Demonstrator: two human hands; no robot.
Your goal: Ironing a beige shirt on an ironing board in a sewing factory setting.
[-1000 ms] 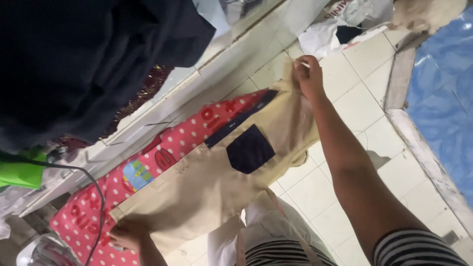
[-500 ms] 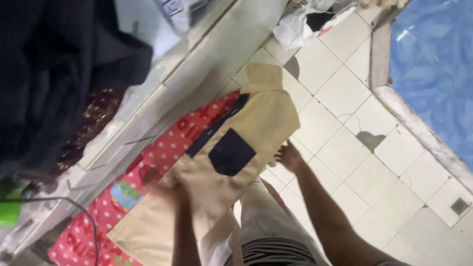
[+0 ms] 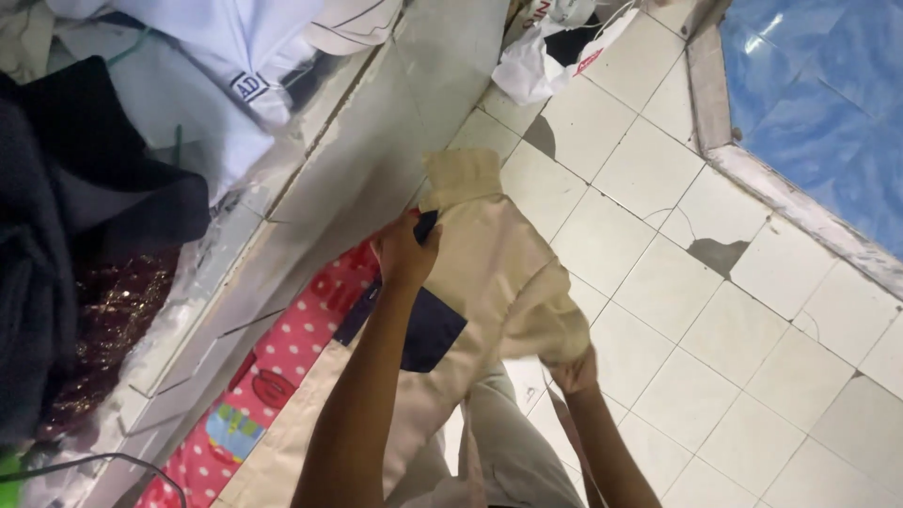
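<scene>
A beige garment with a dark navy pocket patch lies over a red polka-dot cloth. My left hand presses on the garment's upper part near the navy trim, fingers closed on the fabric. My right hand is under the garment's right edge, gripping a fold of it; the fabric covers most of that hand. The ribbed cuff or collar end points toward the tiled floor.
White floor tiles spread to the right, one chipped. A blue tarp lies beyond a raised kerb. Dark and white clothes pile at the left behind a pale ledge. A white plastic bag sits at top.
My left hand moved up the garment to the navy trim. My right hand came down from the far end to the right edge and folded the cloth in.
</scene>
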